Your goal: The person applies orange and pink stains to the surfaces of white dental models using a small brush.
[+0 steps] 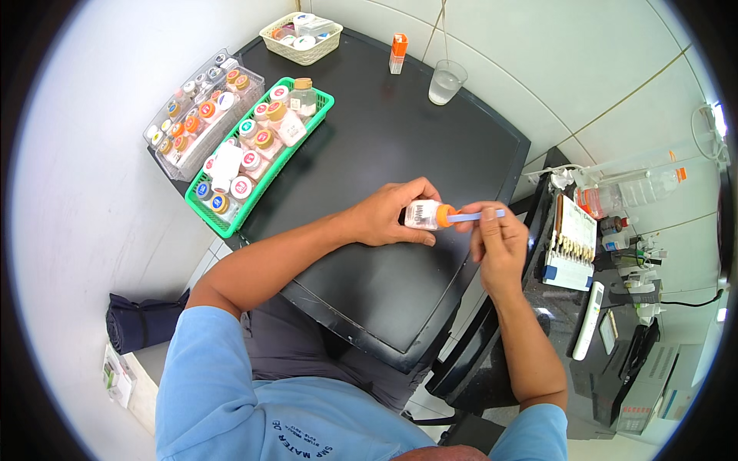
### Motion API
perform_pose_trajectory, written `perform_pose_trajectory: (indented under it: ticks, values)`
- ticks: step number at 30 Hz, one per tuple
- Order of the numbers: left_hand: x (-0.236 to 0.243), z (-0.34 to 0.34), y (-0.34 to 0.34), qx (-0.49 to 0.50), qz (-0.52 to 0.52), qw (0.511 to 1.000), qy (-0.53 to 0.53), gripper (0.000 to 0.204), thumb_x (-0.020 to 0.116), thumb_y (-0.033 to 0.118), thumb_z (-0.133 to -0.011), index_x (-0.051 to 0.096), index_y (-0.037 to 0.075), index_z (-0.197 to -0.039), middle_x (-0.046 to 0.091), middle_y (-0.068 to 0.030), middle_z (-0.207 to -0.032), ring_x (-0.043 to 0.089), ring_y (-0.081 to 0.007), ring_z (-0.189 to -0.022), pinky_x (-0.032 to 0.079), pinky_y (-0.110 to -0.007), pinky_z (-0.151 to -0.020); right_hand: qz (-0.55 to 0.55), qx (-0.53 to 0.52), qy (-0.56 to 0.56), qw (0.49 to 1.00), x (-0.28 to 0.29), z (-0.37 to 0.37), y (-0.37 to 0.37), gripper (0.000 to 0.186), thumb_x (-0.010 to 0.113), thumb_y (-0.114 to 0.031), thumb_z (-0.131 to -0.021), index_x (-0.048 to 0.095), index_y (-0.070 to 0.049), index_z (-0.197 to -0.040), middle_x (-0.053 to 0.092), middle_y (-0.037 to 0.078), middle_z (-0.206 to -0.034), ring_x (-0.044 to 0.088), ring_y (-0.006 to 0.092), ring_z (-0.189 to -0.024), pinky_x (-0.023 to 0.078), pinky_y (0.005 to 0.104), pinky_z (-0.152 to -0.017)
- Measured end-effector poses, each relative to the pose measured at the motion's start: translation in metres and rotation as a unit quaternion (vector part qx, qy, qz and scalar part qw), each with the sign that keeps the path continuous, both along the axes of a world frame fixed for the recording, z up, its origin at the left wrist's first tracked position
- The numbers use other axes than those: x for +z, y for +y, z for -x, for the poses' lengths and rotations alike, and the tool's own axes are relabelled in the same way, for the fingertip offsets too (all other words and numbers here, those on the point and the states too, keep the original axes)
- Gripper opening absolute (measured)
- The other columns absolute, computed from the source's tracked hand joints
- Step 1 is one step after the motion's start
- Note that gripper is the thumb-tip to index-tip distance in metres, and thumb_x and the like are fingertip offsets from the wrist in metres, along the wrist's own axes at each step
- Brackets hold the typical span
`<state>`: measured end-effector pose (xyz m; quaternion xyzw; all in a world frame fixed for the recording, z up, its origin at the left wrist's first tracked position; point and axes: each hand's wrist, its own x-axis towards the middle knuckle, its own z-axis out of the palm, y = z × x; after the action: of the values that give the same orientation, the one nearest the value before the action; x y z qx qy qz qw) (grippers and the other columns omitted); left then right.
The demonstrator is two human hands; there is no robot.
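Observation:
My left hand (396, 215) is closed round a small clear bottle (421, 214) with a white label and an orange top (444, 215), held on its side over the black table (384, 131). My right hand (496, 242) pinches a flat pale lavender stick (477, 217), whose left end meets the orange top; I cannot tell whether it is inside the opening. To the left on the table, a green basket (267, 170) holds several bottles with coloured lids.
A clear tray (175, 161) of jars and a cream basket (300, 54) stand at the back left, an orange box (397, 54) and a glass (447, 81) at the back. The dark side counter on the right carries a chart (567, 234), a white device (587, 321) and plastic bottles (638, 187).

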<state>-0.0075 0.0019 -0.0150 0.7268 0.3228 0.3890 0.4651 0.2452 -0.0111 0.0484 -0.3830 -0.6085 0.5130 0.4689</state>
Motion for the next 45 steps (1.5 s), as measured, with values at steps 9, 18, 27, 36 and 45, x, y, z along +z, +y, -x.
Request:
perform_pose_trajectory:
  ticks: [9, 18, 27, 36, 45]
  values:
    - [-0.002, -0.002, 0.001, -0.001, -0.067, 0.998, 0.021, 0.058, 0.101, 0.029, -0.084, 0.067, 0.004, -0.125, 0.071, -0.0103, -0.115, 0.071, -0.029, -0.106, 0.057, -0.04, -0.091, -0.012, 0.023, -0.005, 1.0, -0.004, -0.002, 0.0, 0.034, 0.055, -0.025, -0.122, 0.075, 0.003, -0.116, 0.075, 0.008, -0.089, 0.051, 0.0042, -0.055, 0.038, 0.0215, -0.05]
    - [0.002, 0.0, -0.004, 0.007, -0.061, 0.998, 0.02, 0.059, 0.099, 0.027, -0.087, 0.064, 0.004, -0.128, 0.067, -0.008, -0.117, 0.067, -0.0217, -0.105, 0.053, -0.036, -0.09, -0.032, -0.019, 0.016, 0.999, -0.003, -0.006, 0.003, 0.035, 0.055, -0.026, -0.122, 0.075, 0.002, -0.118, 0.076, 0.008, -0.091, 0.05, 0.0039, -0.056, 0.038, 0.0211, -0.052]
    - [-0.002, 0.0, -0.002, -0.003, -0.04, 0.999, 0.018, 0.05, 0.091, 0.024, -0.095, 0.063, 0.005, -0.131, 0.064, -0.0088, -0.118, 0.065, -0.0216, -0.106, 0.052, -0.036, -0.091, -0.022, 0.037, -0.014, 0.999, -0.004, -0.005, 0.001, 0.034, 0.055, -0.025, -0.122, 0.075, 0.002, -0.118, 0.076, 0.01, -0.094, 0.052, 0.0053, -0.056, 0.04, 0.0214, -0.052]
    - [-0.002, -0.001, -0.004, -0.017, -0.06, 0.998, 0.026, 0.053, 0.092, 0.028, -0.095, 0.063, 0.005, -0.133, 0.062, -0.0086, -0.123, 0.064, -0.0229, -0.109, 0.051, -0.036, -0.094, -0.032, 0.049, -0.006, 0.998, -0.007, -0.007, 0.003, 0.034, 0.056, -0.026, -0.121, 0.075, 0.002, -0.117, 0.076, 0.011, -0.097, 0.055, 0.0059, -0.055, 0.043, 0.0216, -0.052]
    - [-0.007, -0.001, -0.002, -0.005, -0.058, 0.998, 0.01, 0.062, 0.095, 0.032, -0.093, 0.061, 0.005, -0.137, 0.061, -0.009, -0.125, 0.063, -0.0239, -0.112, 0.051, -0.037, -0.096, -0.048, 0.035, -0.02, 0.998, -0.005, -0.007, 0.002, 0.033, 0.056, -0.025, -0.121, 0.075, 0.002, -0.118, 0.076, 0.01, -0.097, 0.056, 0.0062, -0.055, 0.043, 0.0223, -0.051]
